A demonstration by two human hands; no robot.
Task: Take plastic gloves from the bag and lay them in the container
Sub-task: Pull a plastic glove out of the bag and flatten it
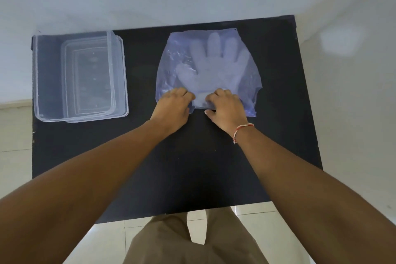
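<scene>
A bluish see-through plastic bag [248,75] lies flat on the black table at the centre right. Inside it a stack of pale plastic gloves [214,64] shows, fingers pointing away from me. My left hand [171,109] pinches the bag's near edge on the left side of its mouth. My right hand [227,109] grips the same edge just to the right, fingers curled on the plastic. A clear rectangular container [40,75] stands at the table's far left with nothing visible in it.
The black table [192,167] ends close behind the bag at a pale wall. Its right edge runs near the bag. Tiled floor and my trouser legs show below the near edge. A thread bracelet [242,130] circles my right wrist.
</scene>
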